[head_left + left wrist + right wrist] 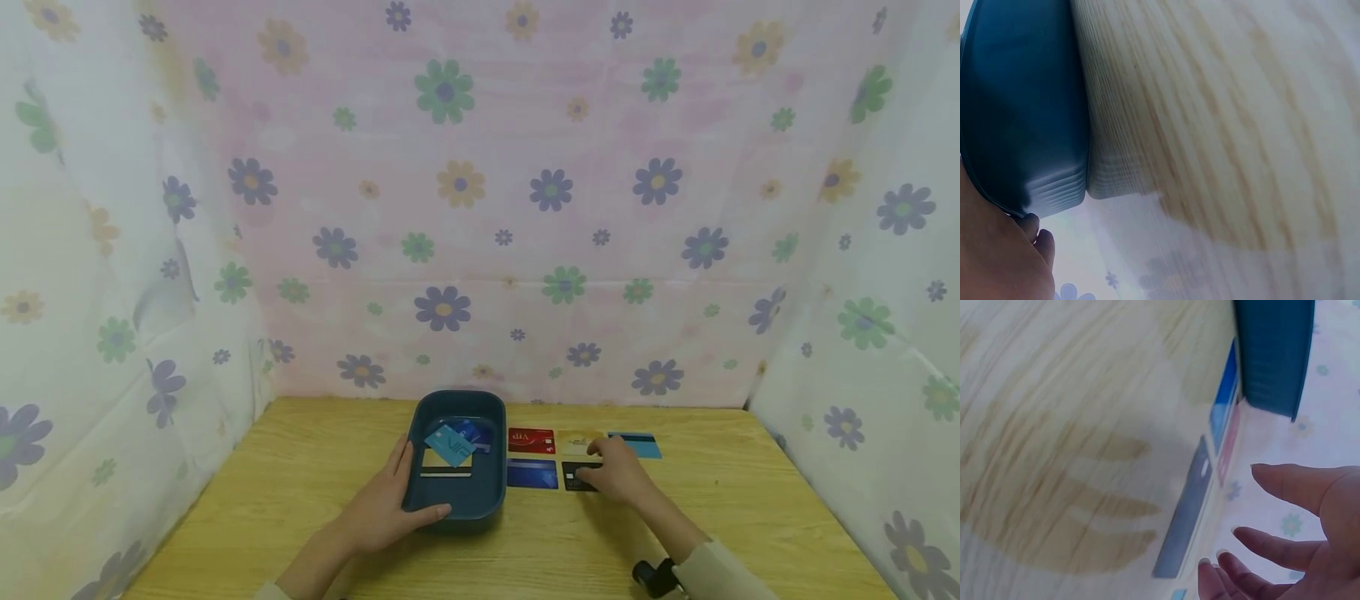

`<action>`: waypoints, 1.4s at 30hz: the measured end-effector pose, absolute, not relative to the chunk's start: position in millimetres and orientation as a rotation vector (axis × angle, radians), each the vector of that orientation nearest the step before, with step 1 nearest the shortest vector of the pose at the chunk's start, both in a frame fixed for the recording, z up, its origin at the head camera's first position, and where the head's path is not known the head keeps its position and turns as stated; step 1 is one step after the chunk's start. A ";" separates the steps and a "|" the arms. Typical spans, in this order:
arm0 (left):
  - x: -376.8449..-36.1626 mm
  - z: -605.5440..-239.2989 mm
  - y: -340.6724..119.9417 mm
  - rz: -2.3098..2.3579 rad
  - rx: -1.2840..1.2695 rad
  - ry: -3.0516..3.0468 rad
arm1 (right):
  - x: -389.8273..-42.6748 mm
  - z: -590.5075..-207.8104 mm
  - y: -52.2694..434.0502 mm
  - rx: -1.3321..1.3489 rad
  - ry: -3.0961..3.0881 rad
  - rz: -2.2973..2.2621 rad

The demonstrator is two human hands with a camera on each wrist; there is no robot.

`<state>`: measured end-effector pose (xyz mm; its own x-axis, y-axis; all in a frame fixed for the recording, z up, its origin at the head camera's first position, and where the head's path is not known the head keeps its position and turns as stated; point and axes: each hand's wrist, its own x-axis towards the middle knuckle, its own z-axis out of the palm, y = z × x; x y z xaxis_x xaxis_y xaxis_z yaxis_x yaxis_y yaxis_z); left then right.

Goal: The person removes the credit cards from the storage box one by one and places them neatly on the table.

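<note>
Cards: five lie flat on the table (300,475) in two rows, just right of the left hand. The red card (531,439), tan card (576,442) and light blue card (637,444) make the far row; the dark blue card (532,473) and black card (576,477) make the near row.
Bin: one dark teal bin (457,496) sits between the hands, with at least three more cards inside.
Left hand: the left hand (386,508) clasps the bin's near left corner, fingers along the wall, thumb along the front.
Right hand: the right hand (618,471) hovers with fingers spread and relaxed, over the black card; whether it touches, I cannot tell.
Hands: apart, bin and cards between.
</note>
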<state>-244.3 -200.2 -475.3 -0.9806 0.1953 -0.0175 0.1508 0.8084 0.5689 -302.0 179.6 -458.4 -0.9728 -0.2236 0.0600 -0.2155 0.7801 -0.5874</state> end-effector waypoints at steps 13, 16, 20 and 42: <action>-245.4 -476.6 -200.8 0.890 0.279 2.916 | -292.0 -446.8 164.0 -0.420 2.837 -1.140; -244.5 -475.6 -200.5 0.895 0.290 2.920 | -289.4 -444.9 161.4 -0.433 2.828 -1.155; -243.7 -474.4 -200.0 0.901 0.289 2.919 | -286.8 -441.1 156.9 -0.465 2.828 -1.165; -244.3 -475.3 -200.0 0.894 0.253 2.907 | -283.0 -424.4 123.7 -0.536 2.772 -1.248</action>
